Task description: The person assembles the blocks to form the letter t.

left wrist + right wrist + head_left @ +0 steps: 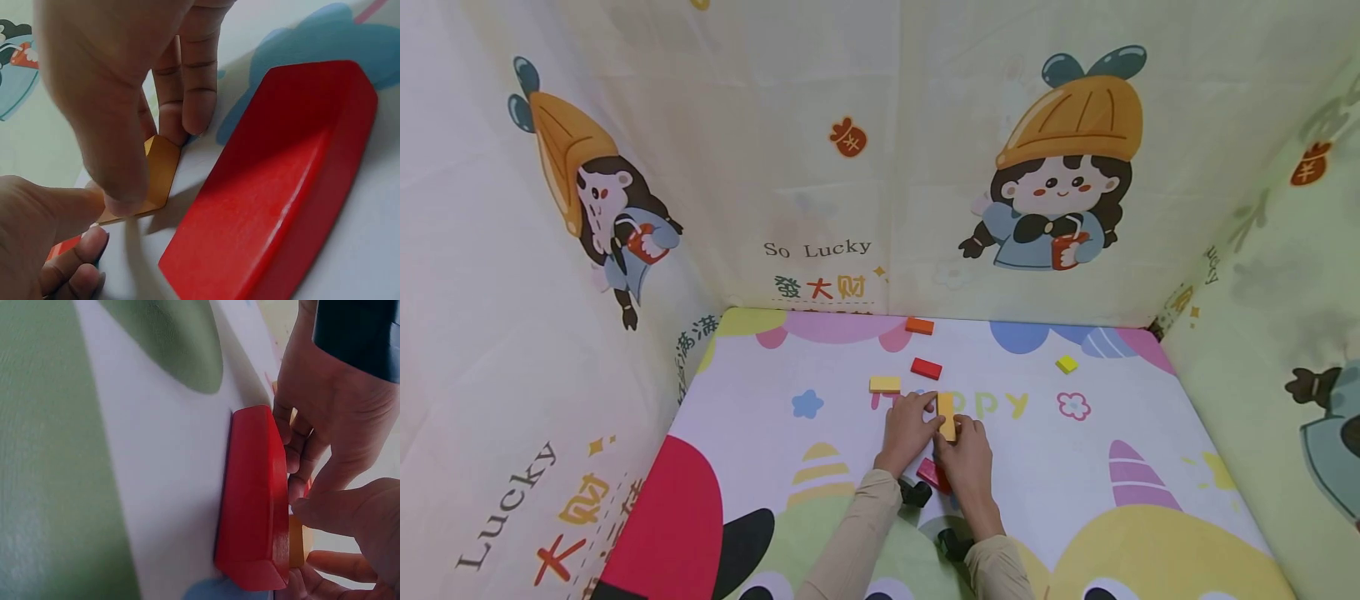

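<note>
A yellow-orange rectangular block (947, 416) is pinched between both hands over the printed mat. My left hand (910, 429) has its thumb and fingertips at the block's left side and far end. From the near right, my right hand (967, 458) grips the block's near end and right side. Close below the hands lies a red block (932, 475) with bevelled ends, partly covered by the right hand in the head view. It looms large in the left wrist view, where the fingers hide part of the yellow-orange block (164, 172).
Beyond the hands lie a pale yellow block (884, 384), another red block (927, 368) and an orange block (920, 326) near the back wall. A small yellow block (1067, 364) sits farther right. Printed cloth walls (925, 192) enclose the mat (1037, 467) at the back and sides.
</note>
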Available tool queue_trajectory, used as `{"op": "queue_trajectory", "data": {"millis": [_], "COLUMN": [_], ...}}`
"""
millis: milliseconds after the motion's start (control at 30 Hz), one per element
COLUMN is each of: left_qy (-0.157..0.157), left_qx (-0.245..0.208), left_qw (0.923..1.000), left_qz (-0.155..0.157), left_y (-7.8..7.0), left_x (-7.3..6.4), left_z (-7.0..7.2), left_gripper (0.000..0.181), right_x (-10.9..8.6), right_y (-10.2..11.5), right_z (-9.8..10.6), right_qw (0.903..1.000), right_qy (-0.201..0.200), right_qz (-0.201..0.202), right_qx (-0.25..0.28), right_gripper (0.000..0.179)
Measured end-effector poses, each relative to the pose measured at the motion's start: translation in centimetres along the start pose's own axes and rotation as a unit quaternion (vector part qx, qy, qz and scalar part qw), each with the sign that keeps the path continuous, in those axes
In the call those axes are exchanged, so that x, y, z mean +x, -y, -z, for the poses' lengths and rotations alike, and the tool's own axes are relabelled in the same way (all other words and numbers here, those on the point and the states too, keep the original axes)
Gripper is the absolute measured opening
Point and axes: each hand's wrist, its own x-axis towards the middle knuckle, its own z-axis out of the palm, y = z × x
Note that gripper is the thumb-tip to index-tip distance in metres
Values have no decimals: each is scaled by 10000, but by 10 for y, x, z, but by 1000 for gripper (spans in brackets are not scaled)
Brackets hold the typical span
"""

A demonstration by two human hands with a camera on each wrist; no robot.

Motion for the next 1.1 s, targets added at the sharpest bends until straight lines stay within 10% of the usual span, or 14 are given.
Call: {"op": "queue_trajectory", "data": {"millis": [300, 767, 1100], "left_qy": [-129, -905, -868], "left_qx": [-850, 637, 1103], "left_qw": [9951, 9903, 9877], "left_qz": [-492, -835, -695], "left_y": [14, 33, 44], "left_x": [3, 9, 14], "left_z": [10, 44, 50], "left_gripper": [39, 33, 37], "right_x": [-1, 0, 0], "right_y": [-2, 0, 1], "right_z": [1, -2, 0], "right_qw": [9999, 10000, 10000], "right_qy": [-54, -60, 3], "right_qz": [139, 8, -32], "right_qx": [58, 6, 46], "right_gripper": [51, 50, 49]}}
